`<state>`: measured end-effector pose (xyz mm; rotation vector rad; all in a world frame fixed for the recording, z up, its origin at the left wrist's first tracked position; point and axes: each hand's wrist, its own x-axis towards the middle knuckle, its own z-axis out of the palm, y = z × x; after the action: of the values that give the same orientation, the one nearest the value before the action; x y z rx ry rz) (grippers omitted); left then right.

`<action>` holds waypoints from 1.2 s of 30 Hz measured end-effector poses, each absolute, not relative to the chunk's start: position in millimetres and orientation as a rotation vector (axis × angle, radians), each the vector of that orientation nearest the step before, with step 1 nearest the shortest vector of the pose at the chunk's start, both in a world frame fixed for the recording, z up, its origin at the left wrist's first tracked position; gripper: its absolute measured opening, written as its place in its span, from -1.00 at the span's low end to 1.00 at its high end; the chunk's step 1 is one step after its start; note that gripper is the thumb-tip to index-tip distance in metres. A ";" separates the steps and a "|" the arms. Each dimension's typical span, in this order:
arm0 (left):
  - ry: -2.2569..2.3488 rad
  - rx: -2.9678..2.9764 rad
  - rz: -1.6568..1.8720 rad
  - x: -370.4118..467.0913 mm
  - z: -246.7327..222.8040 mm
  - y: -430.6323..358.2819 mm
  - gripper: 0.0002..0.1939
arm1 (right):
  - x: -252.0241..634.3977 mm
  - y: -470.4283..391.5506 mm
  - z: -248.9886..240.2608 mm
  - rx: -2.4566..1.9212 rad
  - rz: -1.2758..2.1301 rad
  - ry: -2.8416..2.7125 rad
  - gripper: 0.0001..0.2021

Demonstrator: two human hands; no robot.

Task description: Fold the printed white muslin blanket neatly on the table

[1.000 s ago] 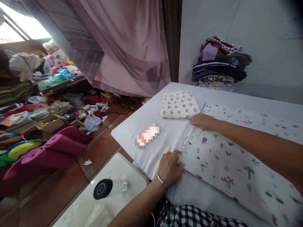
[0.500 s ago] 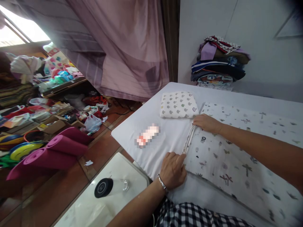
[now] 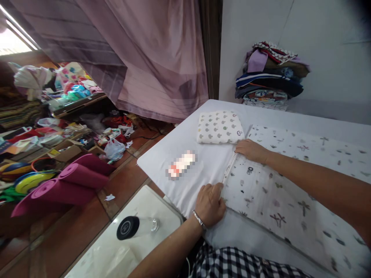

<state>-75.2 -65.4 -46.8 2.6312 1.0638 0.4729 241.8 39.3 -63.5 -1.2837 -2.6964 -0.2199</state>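
A thin white cloth (image 3: 278,193) printed with small palm trees and animals lies spread in folded layers on the white-covered table (image 3: 185,197). Its left edge runs between my two hands. At the near corner, my left hand (image 3: 210,204), with a silver bracelet at the wrist, has its fingers curled closed on that edge. My right hand (image 3: 251,150) pinches the far corner, close beside a folded white cloth (image 3: 220,127) with grey and coloured prints. A pixelated item (image 3: 181,165) lies left of my hands.
On a white side table (image 3: 107,239) at lower left lies a clear bottle with a black cap (image 3: 128,227). Rolled pink mats (image 3: 72,179) and clutter cover the floor to the left. A pile of folded clothes (image 3: 269,77) stands against the wall behind the table.
Both hands have shifted slightly left with the cloth's edge, and the edge between them now looks straighter and narrower. The folded cloth and pixelated item stay in place.
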 end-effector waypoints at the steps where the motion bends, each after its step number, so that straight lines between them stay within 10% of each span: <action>1: 1.099 2.603 0.451 -74.9 -47.6 -65.2 -0.52 | 241.4 39.1 -63.3 -1.283 -0.213 -2.695 -0.67; 36: 0.736 2.748 0.575 -63.4 -36.7 -78.1 -0.53 | 251.5 8.7 -72.1 -1.323 -0.384 -2.468 -0.69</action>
<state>-63.4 -78.1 -36.7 2.7482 0.7357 0.5752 251.5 8.7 -72.1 -1.3232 -2.4678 -0.3842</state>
